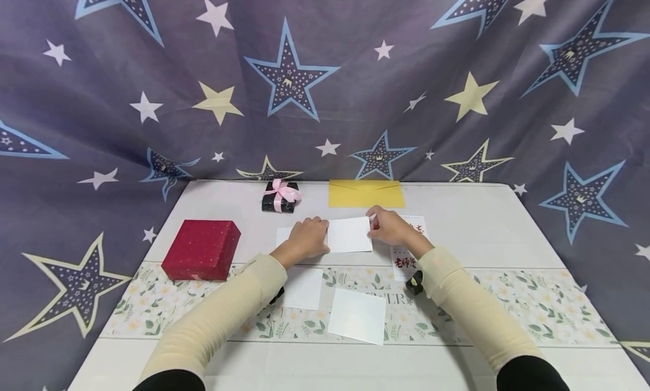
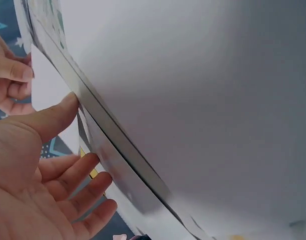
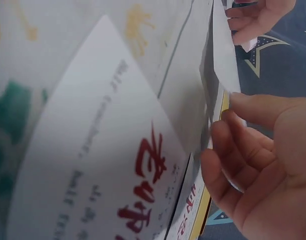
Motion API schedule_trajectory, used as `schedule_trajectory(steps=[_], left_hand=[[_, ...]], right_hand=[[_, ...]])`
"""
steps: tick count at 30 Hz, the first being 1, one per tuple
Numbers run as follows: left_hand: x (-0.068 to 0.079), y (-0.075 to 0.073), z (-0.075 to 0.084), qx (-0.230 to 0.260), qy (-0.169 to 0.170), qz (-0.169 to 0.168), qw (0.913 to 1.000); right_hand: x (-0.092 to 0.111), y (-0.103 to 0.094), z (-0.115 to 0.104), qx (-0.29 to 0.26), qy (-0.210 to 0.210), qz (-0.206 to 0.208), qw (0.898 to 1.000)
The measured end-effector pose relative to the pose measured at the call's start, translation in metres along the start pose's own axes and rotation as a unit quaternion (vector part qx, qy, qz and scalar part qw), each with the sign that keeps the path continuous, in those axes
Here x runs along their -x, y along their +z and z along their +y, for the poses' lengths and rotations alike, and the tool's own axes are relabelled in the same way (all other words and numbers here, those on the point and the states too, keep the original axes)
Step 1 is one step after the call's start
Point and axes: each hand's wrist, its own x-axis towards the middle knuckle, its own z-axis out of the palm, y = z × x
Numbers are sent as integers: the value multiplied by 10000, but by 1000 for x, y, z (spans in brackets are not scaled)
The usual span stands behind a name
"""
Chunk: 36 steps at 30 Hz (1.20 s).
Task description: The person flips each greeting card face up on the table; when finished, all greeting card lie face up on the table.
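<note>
A small white sheet of paper (image 1: pixel 349 234) is held level between both hands, near the middle of the table. My left hand (image 1: pixel 307 237) pinches its left edge, thumb on the near side and fingers behind, as the left wrist view shows. At the opposite edge my right hand (image 1: pixel 390 227) pinches the sheet between thumb and curled fingers. Partly under the left hand lies another white sheet (image 1: pixel 282 234). Two more white sheets, one left (image 1: pixel 303 289) and one right (image 1: pixel 358 316), lie nearer the front. A card with red writing (image 1: pixel 404 265) is partly covered by the right forearm.
A red box (image 1: pixel 201 250) stands on the left. Behind the hands are a black gift box with a pink bow (image 1: pixel 280 197) and a yellow envelope (image 1: pixel 367 194). A floral strip (image 1: pixel 513 301) crosses the table (image 1: pixel 482 227), and a starry cloth hangs behind.
</note>
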Motion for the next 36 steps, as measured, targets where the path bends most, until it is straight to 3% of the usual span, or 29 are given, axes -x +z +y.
schedule_trajectory(steps=[6,11,21,26,32,36], left_hand=[[-3,1,-5,354,-74,189,9992],[-5,2,-8,683,92,459,9966],[-6,-6,-9,1259,379,1267,9832],[-8,-12,-7,1336,329,1470,9795],[-9,-18,-4,1427,224,1543,9774],[-11,-19,-4,1518,217,1582,9754]], right_hand=[[6,-2,1,-352,-125,288,9989],[13,-5,6,-313,-339,410,9981],[21,-14,14,-394,-865,773,9925],[23,-18,17,-1150,-690,698,9885],[24,-21,20,-2422,-376,535,9680],[25,-23,20,-2668,-319,420,9623]])
